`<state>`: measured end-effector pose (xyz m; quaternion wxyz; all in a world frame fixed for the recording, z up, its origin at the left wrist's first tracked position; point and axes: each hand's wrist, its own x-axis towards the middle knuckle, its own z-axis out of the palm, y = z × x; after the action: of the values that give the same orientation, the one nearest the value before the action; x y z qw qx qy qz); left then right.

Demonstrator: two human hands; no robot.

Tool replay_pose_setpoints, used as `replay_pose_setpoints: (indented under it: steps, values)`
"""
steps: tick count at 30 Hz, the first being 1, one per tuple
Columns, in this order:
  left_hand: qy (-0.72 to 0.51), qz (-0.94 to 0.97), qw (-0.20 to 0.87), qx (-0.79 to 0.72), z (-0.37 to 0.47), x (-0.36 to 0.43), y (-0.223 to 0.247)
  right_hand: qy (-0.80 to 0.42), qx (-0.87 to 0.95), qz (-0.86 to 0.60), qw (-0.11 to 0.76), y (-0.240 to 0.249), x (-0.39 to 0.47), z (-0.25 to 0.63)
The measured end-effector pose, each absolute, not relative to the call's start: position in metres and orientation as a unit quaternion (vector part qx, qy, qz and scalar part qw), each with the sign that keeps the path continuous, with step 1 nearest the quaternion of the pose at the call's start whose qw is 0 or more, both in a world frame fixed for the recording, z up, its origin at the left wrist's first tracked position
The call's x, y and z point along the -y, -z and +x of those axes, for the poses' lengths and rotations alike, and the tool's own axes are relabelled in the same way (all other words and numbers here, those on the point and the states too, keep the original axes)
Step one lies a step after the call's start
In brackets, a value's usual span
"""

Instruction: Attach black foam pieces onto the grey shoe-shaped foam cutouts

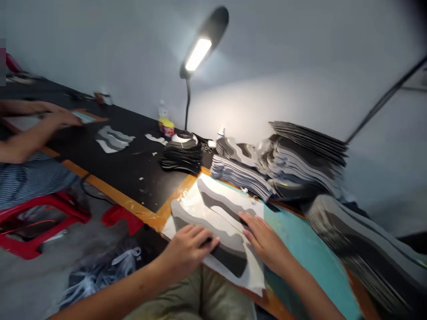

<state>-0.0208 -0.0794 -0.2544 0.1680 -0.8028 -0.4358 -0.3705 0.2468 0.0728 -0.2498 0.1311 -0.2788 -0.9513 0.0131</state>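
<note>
Olive trousers (200, 298) cover our lap, closest to us, at the edge of the counter (133, 166). Our left hand (192, 243) lies on the near piece (213, 229), a flat shape banded in wavy greys with a dark lower end. Its grip is partly open, fingers bent, thumb a little apart from them, pressing on the surface rather than closed round anything. Our right hand (263, 238) has a looser, open grip, fingers reaching forward and fingertips at the dark right end of the far piece (222, 200); we cannot tell how firmly they touch it. Both pieces lie on a white sheet (255, 271), which overlaps the teal mat (310, 249) to our right.

To our left, plastic bags (100, 278) sit on the floor (20, 275), with a red stool (43, 218) beyond them. A big stack (363, 249) of banded pieces leans down along the mat's right side. Past the sheet we see a striped stack (242, 175), a black stack (182, 156) and a taller pile (300, 164). Behind the black stack stand a yellow tub (167, 128) and a lit lamp (207, 42), near the pale wall (133, 53). Farther left, another person's hands (58, 116) are over the counter, with loose grey pieces (114, 138) between them and us.
</note>
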Motion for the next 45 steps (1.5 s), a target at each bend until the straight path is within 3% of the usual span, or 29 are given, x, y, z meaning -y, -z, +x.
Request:
replay_pose_setpoints:
  steps: [2, 5, 9, 15, 18, 23, 32, 39, 45]
  values:
    - [0.374, -0.785, 0.176, 0.461, -0.010, 0.071, 0.264, -0.020, 0.958, -0.262, 0.116, 0.254, -0.096, 0.247]
    - [0.384, -0.773, 0.148, 0.484, -0.002, 0.059, 0.273, 0.003, 0.952, -0.248, 0.177, 0.248, -0.108, 0.235]
    - [0.443, -0.781, -0.006, 0.440, -0.026, 0.063, 0.262, 0.014, 0.939, -0.231, 0.255, 0.227, -0.073, 0.216]
    - [0.449, -0.735, -0.146, 0.487, -0.093, 0.081, 0.236, -0.152, 0.939, -0.231, 0.204, 0.212, -0.014, 0.185]
    - [0.421, -0.764, -0.139, 0.469, -0.101, 0.082, 0.241, -0.222, 0.925, -0.276, 0.135, 0.212, -0.010, 0.164]
    - [0.401, -0.764, -0.141, 0.485, -0.093, 0.085, 0.257, -0.236, 0.918, -0.317, 0.045, 0.214, -0.008, 0.138]
    - [0.379, -0.756, -0.206, 0.492, -0.095, 0.082, 0.247, -0.289, 0.903, -0.310, 0.070, 0.218, -0.015, 0.128]
    - [0.394, -0.761, -0.177, 0.484, -0.093, 0.085, 0.249, -0.396, 0.861, -0.315, 0.056, 0.217, -0.025, 0.117]
    - [0.400, -0.768, -0.144, 0.479, -0.092, 0.087, 0.259, -0.397, 0.853, -0.330, 0.071, 0.220, -0.023, 0.117]
